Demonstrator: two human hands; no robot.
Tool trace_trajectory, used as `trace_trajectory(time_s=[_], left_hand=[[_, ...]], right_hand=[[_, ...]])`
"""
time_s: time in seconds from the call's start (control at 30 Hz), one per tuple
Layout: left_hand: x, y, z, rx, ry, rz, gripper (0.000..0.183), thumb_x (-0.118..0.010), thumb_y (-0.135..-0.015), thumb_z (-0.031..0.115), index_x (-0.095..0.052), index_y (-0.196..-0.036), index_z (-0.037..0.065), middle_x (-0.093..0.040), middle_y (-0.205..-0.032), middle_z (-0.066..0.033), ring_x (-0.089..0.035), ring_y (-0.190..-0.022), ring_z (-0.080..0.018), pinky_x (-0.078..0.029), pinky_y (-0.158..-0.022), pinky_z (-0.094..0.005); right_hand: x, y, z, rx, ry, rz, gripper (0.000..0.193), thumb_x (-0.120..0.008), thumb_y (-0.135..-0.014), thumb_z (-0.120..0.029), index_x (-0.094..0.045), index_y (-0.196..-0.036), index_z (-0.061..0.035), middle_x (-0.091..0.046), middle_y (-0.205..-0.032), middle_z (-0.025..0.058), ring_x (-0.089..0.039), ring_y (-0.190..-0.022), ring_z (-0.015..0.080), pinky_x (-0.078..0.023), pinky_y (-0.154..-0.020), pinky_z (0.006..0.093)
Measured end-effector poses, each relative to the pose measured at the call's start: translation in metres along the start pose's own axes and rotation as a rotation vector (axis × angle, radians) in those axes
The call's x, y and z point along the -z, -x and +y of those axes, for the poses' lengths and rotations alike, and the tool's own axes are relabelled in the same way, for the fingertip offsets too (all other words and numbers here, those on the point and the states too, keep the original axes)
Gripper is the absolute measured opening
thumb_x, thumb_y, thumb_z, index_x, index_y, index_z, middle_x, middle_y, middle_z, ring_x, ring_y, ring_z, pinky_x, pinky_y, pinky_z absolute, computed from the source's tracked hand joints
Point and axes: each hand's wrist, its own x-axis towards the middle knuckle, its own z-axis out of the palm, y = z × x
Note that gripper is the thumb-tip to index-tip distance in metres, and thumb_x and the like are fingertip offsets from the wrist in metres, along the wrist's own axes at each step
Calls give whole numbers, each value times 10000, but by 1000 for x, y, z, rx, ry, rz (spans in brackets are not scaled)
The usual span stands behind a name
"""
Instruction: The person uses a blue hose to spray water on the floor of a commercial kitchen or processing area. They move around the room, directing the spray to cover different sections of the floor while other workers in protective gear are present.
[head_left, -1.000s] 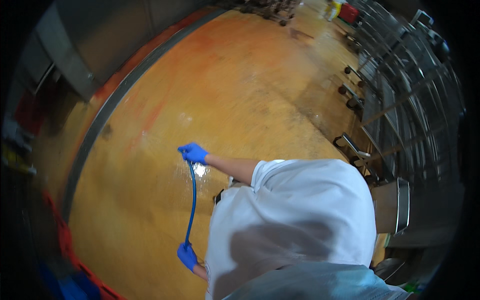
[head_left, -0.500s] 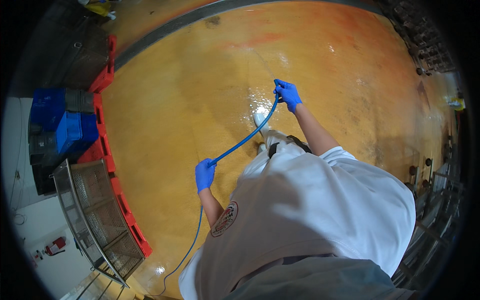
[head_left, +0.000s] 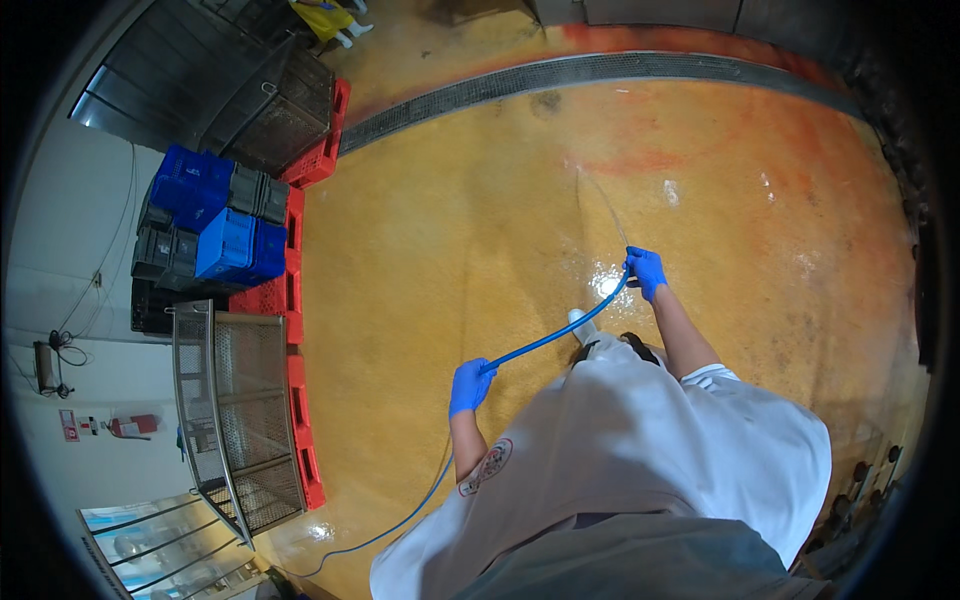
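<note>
Blue hose [head_left: 545, 345] runs between both gloved hands — left hand [head_left: 468, 386] wrapped around it, right hand [head_left: 647, 271] clenched at its nozzle end — over the wet yellow floor [head_left: 440, 250].

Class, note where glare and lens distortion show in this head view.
Head view: bright glare on the wet floor by the right hand; the floor drain bows with fisheye bending; black vignette rings the rim; left hand and blue hose look sharp.

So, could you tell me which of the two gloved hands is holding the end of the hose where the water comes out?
The right hand, stretched forward at the blue hose's tip; the left hand grips it further back, near the body.
</note>
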Motion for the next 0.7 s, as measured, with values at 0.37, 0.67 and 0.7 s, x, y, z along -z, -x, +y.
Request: trace_trajectory(time_s=[0.37, 0.67, 0.7], left_hand=[[36, -55, 21, 69, -34, 30, 92, -607, -755, 125, -648, -743, 43, -613, -678, -165, -596, -612, -259, -454, -578, -348], [32, -59, 0, 89, 28, -48, 142, -621, -775, 156, -631, -720, 26, -589, -644, -175, -567, -562, -239, -427, -539, -336], [33, -60, -2, 82, 45, -60, 146, -621, -779, 158, -631, -722, 25, -589, -643, -175, -565, -559, -235, -425, -537, -336]], right_hand=[[-34, -71, -11, 37, -11, -75, 323, -527, -829, -125, -574, -1145, -81, -581, -714, 22, -525, -592, 124, -451, -527, 319], [-61, -69, -13, 19, -103, 41, 353, -522, -836, -122, -553, -1184, -72, -587, -733, 16, -519, -584, 111, -446, -507, 282], [-61, -67, -12, 26, -112, 48, 355, -520, -837, -122, -551, -1187, -72, -588, -735, 17, -521, -586, 112, -446, -506, 283]])
